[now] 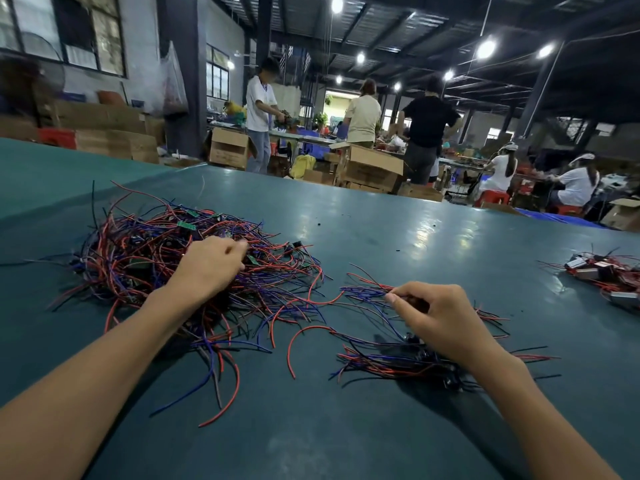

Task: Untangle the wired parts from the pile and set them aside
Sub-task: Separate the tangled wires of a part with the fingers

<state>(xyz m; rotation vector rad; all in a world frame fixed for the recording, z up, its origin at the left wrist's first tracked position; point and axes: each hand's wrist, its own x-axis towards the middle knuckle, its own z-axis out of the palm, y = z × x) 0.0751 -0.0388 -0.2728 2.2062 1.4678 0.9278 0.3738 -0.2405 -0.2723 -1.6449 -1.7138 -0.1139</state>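
Wired parts lie in one tangled pile [166, 258] of red, blue and black leads on the left of a glossy teal table [381, 220]. A few small green circuit boards [185, 225] show on top. The left hand [207, 265] rests on the pile's right side with its fingers curled down among the leads; whether they pinch one cannot be told. Just right of the pile lies a smaller bundle [381, 362]. The right hand [443, 317] is above it, thumb and forefinger pinching a few thin wires [363, 291] that stick out leftward. A third cluster [609, 275] with grey blocks sits well apart at the table's right edge. Beyond is a dim workshop hall with bright ceiling lamps [486, 49] and cardboard boxes [374, 168]. Three people are standing [259, 112], and at least two seated ones [578, 181] wear white.
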